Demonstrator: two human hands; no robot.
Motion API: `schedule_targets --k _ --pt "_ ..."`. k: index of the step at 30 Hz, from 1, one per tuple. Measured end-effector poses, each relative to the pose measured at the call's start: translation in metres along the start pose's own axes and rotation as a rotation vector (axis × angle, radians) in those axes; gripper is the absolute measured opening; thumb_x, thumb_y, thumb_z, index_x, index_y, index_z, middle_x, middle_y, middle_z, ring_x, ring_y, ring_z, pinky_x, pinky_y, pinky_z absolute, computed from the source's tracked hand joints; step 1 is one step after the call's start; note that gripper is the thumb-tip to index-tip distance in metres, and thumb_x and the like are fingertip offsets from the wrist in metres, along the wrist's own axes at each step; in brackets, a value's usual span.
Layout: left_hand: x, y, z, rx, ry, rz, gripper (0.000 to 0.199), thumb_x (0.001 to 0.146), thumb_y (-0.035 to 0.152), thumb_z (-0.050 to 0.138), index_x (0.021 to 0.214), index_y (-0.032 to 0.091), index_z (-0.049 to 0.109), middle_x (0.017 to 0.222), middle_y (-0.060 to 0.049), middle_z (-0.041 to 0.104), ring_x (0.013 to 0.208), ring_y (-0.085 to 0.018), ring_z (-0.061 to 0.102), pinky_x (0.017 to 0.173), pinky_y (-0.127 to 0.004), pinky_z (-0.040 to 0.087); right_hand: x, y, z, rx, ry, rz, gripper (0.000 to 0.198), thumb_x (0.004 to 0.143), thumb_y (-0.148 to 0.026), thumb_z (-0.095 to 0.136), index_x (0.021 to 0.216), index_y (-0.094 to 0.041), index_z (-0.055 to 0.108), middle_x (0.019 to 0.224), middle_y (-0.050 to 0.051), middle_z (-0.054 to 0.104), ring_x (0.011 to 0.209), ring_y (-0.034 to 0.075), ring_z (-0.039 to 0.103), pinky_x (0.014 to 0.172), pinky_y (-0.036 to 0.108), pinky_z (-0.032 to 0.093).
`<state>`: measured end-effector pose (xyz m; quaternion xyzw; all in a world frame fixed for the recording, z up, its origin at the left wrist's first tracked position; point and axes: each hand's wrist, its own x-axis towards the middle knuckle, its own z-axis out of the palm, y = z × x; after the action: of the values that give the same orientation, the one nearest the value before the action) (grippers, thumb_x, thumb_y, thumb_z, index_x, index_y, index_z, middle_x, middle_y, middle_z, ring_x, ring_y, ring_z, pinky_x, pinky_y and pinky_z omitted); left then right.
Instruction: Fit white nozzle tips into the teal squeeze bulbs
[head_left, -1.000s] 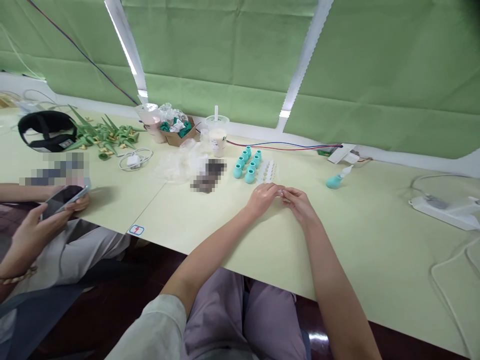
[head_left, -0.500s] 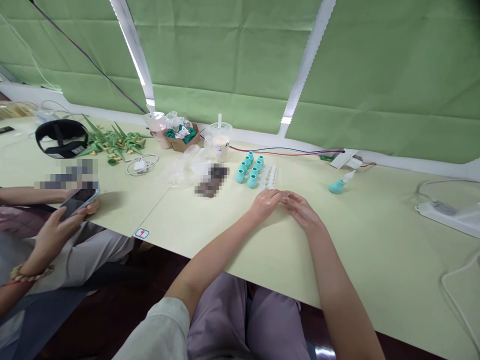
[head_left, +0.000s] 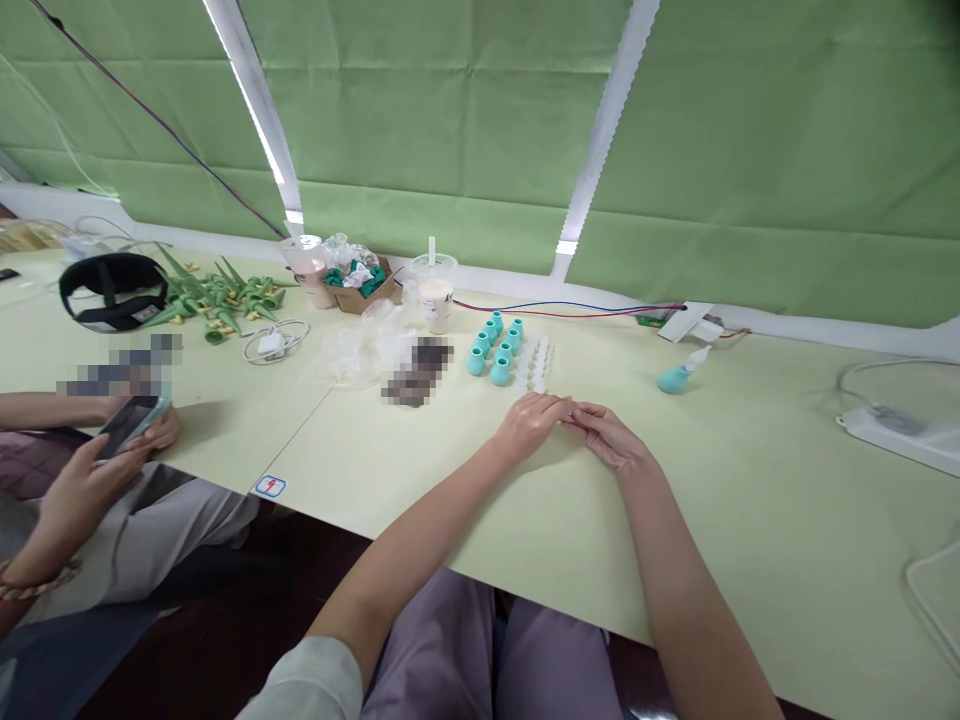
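Observation:
My left hand (head_left: 531, 424) and my right hand (head_left: 604, 434) meet above the table, their fingertips pinched together. Whatever lies between the fingers is too small or hidden to name. Just beyond my left hand, several small white pieces (head_left: 537, 365) lie in rows. Beside them on the left stand teal rubber bulbs (head_left: 501, 372) in two rows, their round openings facing up. Off to the right of my hands, a teal bulb with a white nozzle (head_left: 673, 378) lies alone on the table.
A lidded drink cup with a straw (head_left: 436, 298), a plastic bag (head_left: 352, 350) and a small cardboard box (head_left: 366, 292) stand at the back. Green plastic pieces (head_left: 225, 295) and a black headset strap (head_left: 112, 290) lie left. Another person holds a phone (head_left: 129, 425). A power strip (head_left: 892, 430) sits right.
The whole view has shifted slightly, so things on the table sit a little lower and further left. My hands stay together, fingertips touching. The other person's hands have moved a bit left with the phone.

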<state>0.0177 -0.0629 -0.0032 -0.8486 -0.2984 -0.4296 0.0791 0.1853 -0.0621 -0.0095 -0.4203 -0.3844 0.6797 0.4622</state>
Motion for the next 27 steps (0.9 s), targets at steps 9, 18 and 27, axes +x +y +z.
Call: schedule_targets --k 9,18,27 --pt "-0.001 0.005 0.002 -0.032 -0.013 -0.043 0.026 0.094 0.019 0.035 0.097 0.016 0.061 0.077 -0.003 0.067 0.077 -0.011 0.063 0.072 -0.026 0.047 -0.001 -0.002 0.0 -0.002 -0.033 0.022 0.029 0.05 -0.032 0.084 0.075 -0.022 0.072 0.09 0.003 0.071 0.084 0.017 0.067 0.083 0.028 0.055" --pt "-0.002 0.0 0.006 -0.04 0.013 -0.061 0.025 0.094 0.022 0.036 0.097 0.014 0.06 0.075 -0.003 0.065 0.074 -0.012 0.062 0.07 -0.026 0.045 0.0 0.001 0.001 0.015 -0.008 0.024 0.029 0.052 -0.032 0.083 0.076 -0.021 0.071 0.084 0.003 0.071 0.086 0.017 0.067 0.086 0.026 0.053" --pt "-0.003 -0.009 0.013 -0.074 0.021 -0.157 0.023 0.092 0.018 0.039 0.095 0.016 0.061 0.081 -0.003 0.067 0.075 -0.012 0.061 0.07 -0.026 0.045 0.002 0.002 0.014 0.051 0.088 -0.026 0.03 0.055 -0.03 0.082 0.08 -0.024 0.067 0.081 0.0 0.071 0.081 0.016 0.067 0.08 0.026 0.055"
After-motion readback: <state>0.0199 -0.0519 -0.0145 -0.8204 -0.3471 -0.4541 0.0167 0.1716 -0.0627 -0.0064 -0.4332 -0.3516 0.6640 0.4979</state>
